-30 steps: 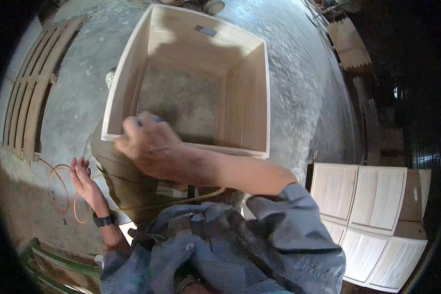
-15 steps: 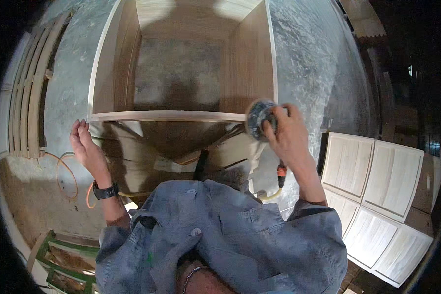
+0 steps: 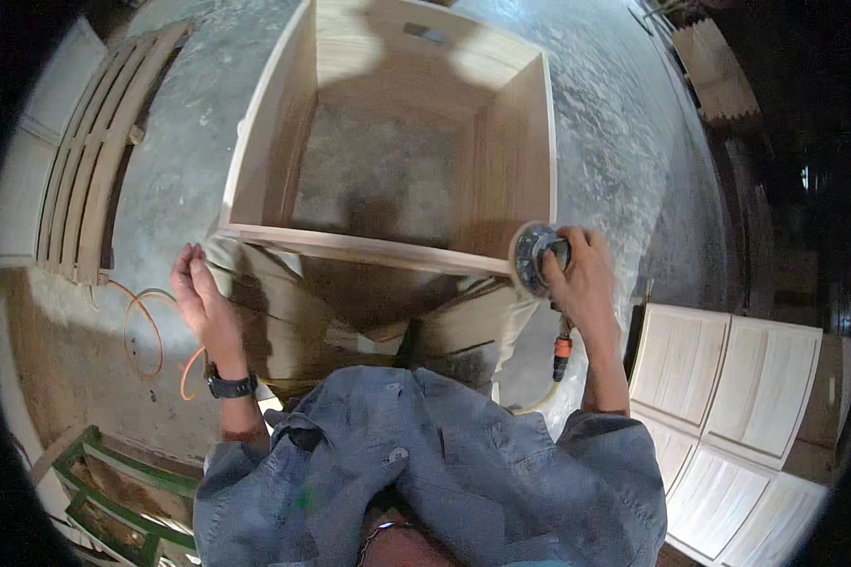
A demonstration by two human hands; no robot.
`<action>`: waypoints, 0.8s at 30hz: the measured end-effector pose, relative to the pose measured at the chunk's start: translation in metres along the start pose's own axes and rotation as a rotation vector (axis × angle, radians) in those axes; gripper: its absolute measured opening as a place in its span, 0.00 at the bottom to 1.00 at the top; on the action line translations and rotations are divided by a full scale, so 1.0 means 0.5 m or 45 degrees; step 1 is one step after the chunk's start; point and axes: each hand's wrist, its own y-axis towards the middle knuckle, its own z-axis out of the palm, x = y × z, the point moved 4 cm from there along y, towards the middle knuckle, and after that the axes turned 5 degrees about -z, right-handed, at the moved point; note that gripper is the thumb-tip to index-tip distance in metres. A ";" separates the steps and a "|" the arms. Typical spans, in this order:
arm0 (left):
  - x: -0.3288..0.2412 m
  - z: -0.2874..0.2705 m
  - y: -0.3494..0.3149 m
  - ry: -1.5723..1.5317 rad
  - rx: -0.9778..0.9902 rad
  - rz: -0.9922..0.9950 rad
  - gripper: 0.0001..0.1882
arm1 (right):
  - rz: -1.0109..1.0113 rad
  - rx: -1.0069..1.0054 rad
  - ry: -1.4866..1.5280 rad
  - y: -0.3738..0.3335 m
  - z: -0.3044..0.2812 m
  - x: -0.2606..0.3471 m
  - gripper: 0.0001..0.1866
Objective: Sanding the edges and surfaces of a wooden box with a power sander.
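An open wooden box frame (image 3: 388,248) stands in front of me, pale on its edges and brown inside, with the floor visible through it. At its near right corner, my right hand (image 3: 584,283) is wrapped round a round orbital sander (image 3: 535,259). The sander's pad is tilted on its side against or very close to that corner; exact contact is hard to tell. Below the sander hangs an orange and black hose coupling (image 3: 562,350). My left hand (image 3: 201,295) is empty, fingers stretched out, just off the box's near left corner.
Pale wooden panels (image 3: 761,378) lie at the right. A slatted wooden pallet (image 3: 104,161) is on the far left, with an orange hose (image 3: 128,331) looping near it. A green-edged frame (image 3: 132,468) sits at lower left. Concrete floor (image 3: 194,123) surrounds the box.
The box now sits further right and lower in view, turned slightly, and more of its far side shows. My left hand has come a little away from its corner. The sander stays in my right hand.
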 end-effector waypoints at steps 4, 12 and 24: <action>-0.047 0.008 -0.080 0.096 0.258 -0.060 0.13 | -0.214 -0.030 0.058 0.034 0.025 0.069 0.18; -0.132 0.072 -0.252 0.134 1.074 -0.164 0.16 | -0.624 -0.199 0.285 0.123 0.042 0.352 0.20; -0.201 0.051 -0.218 -0.702 0.504 -0.436 0.13 | -1.109 -0.327 0.941 0.077 -0.053 0.711 0.17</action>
